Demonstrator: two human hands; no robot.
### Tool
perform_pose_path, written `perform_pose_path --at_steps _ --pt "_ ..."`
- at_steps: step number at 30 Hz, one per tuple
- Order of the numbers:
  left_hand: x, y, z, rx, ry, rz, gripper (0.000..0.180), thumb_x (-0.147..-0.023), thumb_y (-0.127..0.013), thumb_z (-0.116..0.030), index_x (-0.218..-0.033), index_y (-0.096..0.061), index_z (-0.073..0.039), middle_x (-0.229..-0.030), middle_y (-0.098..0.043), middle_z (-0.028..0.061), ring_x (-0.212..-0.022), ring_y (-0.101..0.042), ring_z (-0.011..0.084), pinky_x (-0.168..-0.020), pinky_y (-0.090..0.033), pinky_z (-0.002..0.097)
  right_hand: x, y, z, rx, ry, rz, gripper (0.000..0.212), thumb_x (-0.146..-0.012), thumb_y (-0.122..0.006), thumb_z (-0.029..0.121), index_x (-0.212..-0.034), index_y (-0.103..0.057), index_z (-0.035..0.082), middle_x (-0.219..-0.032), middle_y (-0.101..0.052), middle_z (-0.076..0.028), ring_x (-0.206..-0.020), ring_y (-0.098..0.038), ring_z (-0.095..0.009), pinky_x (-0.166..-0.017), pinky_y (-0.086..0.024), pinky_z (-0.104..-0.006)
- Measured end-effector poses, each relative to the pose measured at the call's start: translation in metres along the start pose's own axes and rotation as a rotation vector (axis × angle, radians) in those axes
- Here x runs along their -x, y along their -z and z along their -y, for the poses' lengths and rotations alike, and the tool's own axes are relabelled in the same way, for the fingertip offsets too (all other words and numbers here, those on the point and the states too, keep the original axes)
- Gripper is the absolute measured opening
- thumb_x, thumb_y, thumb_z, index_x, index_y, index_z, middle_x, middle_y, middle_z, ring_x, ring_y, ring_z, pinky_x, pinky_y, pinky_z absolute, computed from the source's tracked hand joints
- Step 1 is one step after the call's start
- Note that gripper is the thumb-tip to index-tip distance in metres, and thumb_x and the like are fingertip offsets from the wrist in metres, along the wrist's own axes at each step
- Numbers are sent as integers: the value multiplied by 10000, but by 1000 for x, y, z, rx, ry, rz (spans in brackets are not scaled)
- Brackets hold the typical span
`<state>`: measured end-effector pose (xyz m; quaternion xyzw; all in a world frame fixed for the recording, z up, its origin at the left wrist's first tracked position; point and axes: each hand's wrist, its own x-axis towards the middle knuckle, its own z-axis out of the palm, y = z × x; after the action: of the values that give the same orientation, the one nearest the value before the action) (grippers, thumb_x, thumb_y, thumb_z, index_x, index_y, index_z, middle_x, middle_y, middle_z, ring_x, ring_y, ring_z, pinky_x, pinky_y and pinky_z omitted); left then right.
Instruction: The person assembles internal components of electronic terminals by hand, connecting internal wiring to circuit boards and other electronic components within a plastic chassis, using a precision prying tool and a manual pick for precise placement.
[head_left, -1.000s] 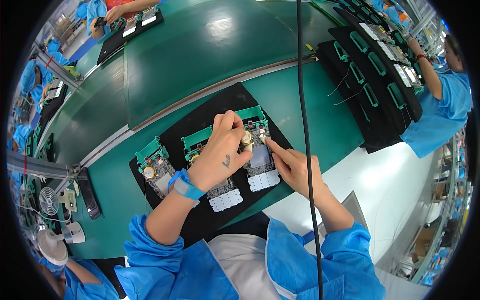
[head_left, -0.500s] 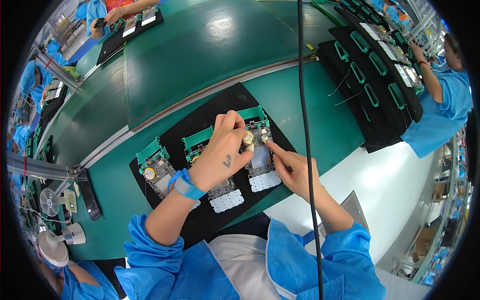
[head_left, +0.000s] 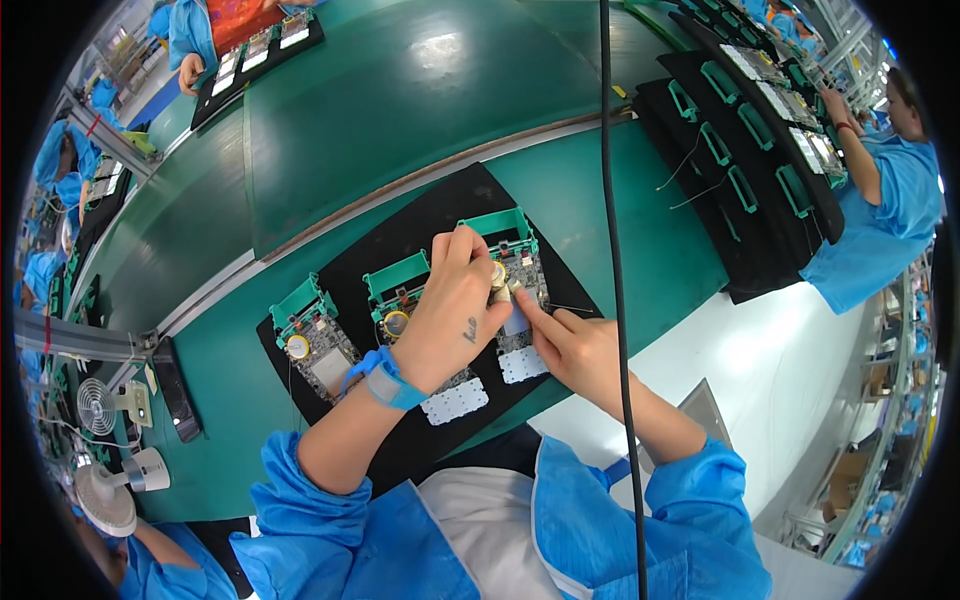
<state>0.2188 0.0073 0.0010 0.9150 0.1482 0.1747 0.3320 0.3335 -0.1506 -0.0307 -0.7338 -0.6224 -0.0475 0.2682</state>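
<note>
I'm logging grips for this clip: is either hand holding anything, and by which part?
The left hand and right hand both have fingertips on the rightmost circuit board, near its round gold part. Whether either pinches something cannot be told.

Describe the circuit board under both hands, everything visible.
The rightmost circuit board of three lies flat on a black mat. It has a green plastic frame at its far end, a grey populated middle and a white perforated panel nearest the person. The left hand covers its left side; the right hand touches its middle with a fingertip.
</note>
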Motion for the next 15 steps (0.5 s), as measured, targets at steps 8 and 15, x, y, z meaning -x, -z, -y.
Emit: perform_pose_path --at_steps 8,15 --pt "21 11 0 -78 -109 -201 302 -696 -705 -34 -963 -600 64 -1120 -471 179 -1087 -440 359 -916 -418 406 -2 -14 -9 -173 -12 -75 469 -824 -695 102 -1281 -590 98 -641 -612 -71 -499 -594 -209 -470 -467 -313" --pt "209 71 57 175 783 -580 359 -911 -634 -142 -1194 -528 52 -1018 -591 143 -830 -587 202 -711 -503 325 1 -8 -51 -172 -447 -212 257 -903 -645 216 -994 -572 -13 -654 -593 -138 -601 -622 -241 -527 -453 -366"
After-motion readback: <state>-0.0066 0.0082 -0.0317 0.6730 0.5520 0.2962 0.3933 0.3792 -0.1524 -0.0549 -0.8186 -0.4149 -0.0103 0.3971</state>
